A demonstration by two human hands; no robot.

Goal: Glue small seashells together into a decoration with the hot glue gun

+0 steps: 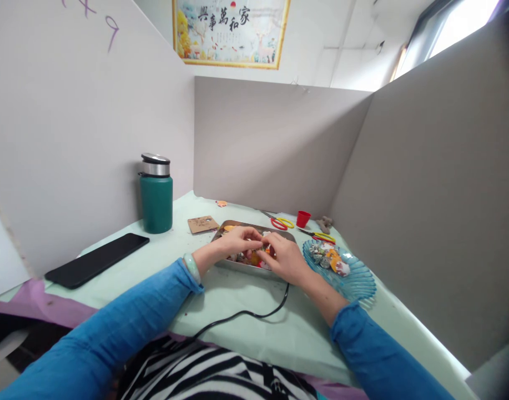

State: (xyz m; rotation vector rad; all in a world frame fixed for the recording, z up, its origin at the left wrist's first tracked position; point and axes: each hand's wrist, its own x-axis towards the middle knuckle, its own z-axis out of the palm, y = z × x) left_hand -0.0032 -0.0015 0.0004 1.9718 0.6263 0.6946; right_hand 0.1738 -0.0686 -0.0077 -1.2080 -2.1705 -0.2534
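Both hands meet over a shallow metal tray (237, 266) holding small colourful pieces in orange, white and red. My left hand (242, 241), with a pale green bangle (191, 268) at its wrist, has its fingers bent in a pinch near the tray's middle. Facing it, my right hand (281, 256) is closed in a similar way, its fingertips almost touching the left ones. Whatever lies between the fingertips is too small and too covered to make out. Right of the tray, a blue scalloped glass dish (358, 280) bears several similar small pieces (331, 258).
A green bottle (156, 203) and a black phone (98, 259) are at the left. Behind the tray lie a brown card (202, 224), red-and-yellow scissors (282, 223), a second pair of scissors (321, 237) and a red cup (303, 219). A black cable (246, 314) crosses the front; grey partitions (275, 144) enclose the table.
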